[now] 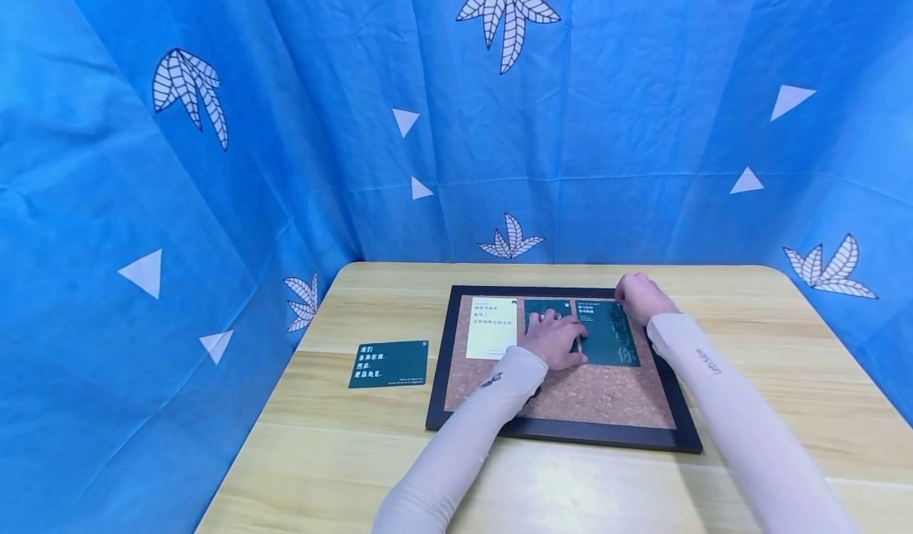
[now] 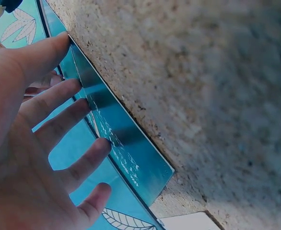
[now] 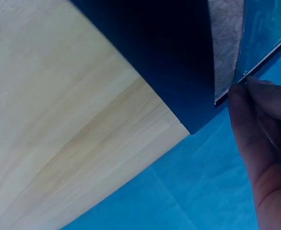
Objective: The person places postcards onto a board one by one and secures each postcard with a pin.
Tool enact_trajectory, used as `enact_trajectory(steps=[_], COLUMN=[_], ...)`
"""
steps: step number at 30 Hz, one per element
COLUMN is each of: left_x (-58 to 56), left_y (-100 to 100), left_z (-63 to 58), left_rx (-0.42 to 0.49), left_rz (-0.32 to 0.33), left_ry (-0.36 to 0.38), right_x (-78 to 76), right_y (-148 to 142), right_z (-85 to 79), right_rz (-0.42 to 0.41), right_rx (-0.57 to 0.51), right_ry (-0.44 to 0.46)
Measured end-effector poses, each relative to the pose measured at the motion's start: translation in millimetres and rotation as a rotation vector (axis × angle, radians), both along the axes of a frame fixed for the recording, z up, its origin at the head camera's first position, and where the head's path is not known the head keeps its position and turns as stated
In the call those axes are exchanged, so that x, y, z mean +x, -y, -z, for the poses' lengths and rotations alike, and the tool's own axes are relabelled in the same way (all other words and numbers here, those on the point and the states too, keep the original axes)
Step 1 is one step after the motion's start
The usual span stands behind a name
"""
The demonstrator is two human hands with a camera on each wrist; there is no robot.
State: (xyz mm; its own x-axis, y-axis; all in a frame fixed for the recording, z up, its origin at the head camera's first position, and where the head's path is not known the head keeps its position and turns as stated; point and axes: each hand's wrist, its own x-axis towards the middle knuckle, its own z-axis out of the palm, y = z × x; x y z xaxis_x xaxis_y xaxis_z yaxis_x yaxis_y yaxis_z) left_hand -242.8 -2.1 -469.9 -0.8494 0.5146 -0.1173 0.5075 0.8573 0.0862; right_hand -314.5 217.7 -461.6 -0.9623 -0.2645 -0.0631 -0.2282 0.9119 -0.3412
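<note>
A black-framed cork board (image 1: 571, 395) lies on the table with a pale yellow card (image 1: 490, 332) at its left and two dark green cards beside it. My left hand (image 1: 555, 339) lies over the middle green card (image 1: 538, 306), fingers spread, fingertips resting at the left edge of the right green card (image 1: 606, 348). In the left wrist view the fingers of the left hand (image 2: 40, 134) are apart and touch green card surface. At the far right corner of the right card, my right hand (image 3: 270, 139) pinches something small, mostly hidden by thumb and forefinger.
Left of the board, a loose green card (image 1: 388, 364) with white writing lies on the wooden table (image 1: 321, 447). A blue curtain (image 1: 456, 146) with leaf and triangle prints hangs behind and at the sides. The board's raised black frame (image 1: 592, 432) borders the cork.
</note>
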Motion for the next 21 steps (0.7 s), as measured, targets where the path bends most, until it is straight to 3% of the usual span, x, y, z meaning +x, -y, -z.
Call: enact_trajectory(steps=[12,21], left_x=[2.5,0.1], left_y=[-1.1,0.0], left_z=[0.4,2.3], left_rx=[-0.02,-0.008], left_rz=[0.001,0.002], left_ry=[-0.051,-0.032], right_x=[1.7,0.9], right_y=[0.6,1.6], right_z=[1.7,2.8], right_rz=[-0.032,-0.01], right_rx=[0.023,0.039], right_ry=[-0.047,-0.023])
